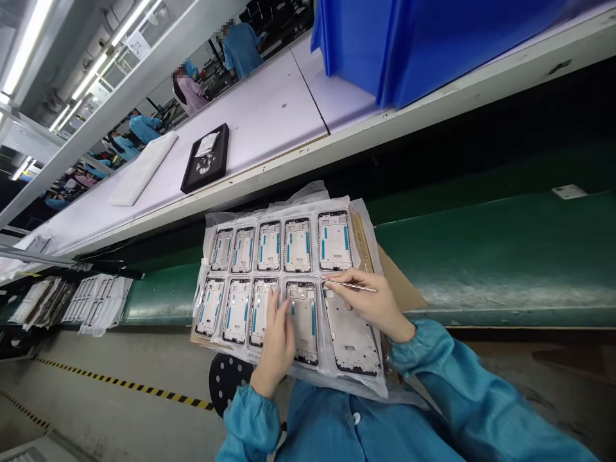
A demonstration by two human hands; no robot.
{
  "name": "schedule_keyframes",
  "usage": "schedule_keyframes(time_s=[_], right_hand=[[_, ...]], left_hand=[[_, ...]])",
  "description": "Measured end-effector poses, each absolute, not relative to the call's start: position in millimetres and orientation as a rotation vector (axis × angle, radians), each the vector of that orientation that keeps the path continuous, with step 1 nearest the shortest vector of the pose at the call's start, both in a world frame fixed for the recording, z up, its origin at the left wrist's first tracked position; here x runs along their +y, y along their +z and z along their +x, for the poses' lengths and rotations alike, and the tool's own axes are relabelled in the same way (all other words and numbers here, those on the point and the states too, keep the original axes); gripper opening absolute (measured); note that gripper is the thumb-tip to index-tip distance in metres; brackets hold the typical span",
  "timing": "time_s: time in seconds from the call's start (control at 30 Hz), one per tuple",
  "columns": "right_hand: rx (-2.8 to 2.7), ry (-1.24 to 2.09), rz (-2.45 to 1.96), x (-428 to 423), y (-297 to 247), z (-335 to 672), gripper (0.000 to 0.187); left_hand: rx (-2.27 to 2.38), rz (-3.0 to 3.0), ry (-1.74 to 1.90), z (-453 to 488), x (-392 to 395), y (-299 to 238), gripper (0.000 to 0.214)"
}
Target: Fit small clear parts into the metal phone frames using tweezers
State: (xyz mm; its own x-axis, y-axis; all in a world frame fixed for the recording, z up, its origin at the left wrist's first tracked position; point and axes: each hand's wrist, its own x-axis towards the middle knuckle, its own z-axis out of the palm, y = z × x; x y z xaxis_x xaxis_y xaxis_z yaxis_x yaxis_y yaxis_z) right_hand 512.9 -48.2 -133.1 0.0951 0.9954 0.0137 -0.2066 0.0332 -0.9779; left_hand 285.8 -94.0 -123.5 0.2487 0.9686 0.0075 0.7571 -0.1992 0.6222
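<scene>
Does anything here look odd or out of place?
The near-right phone frame looks odd: it shows none of the blue strips seen on the other nine, though the right hand hides part of it. In the black tray, small white bits lie loose, perhaps spilled.

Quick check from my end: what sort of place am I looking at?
Probably an electronics assembly floor: a translucent white plastic tray holds flat, rectangular, silvery device frames at a long green work surface, and people in blue and pink workwear show in the background.
</scene>
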Motion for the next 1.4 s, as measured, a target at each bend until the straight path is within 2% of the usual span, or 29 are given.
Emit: schedule_keyframes(time_s=[0.13, 0.23, 0.4, 0.8, 1.07, 1.4], right_hand=[[-1.168, 1.269, -1.071, -35, -131, 503, 0.031], [-1.237, 1.305, -1.079, -33, -142, 496, 0.033], [-1.260, 1.287, -1.114, -38, -159, 492, 0.035], [-1.313, 1.237, -1.145, -42, -166, 490, 0.032], [-1.424, 1.022, -1.107, -46, -169, 489, 0.023], [-1.420, 1.038, -1.119, -45, -167, 489, 0.025]], left_hand=[[1.596, 2.201, 0.435, 279, -55, -122, 0.033], [1.461, 2.280, 0.308, 269, -40, -133, 0.038], [1.417, 2.313, 0.331, 263, -45, -146, 0.041], [1.368, 2.351, 0.220, 261, -47, -139, 0.050], [1.404, 2.419, 0.135, 268, -46, -133, 0.047], [1.465, 2.469, 0.074, 275, -48, -132, 0.046]])
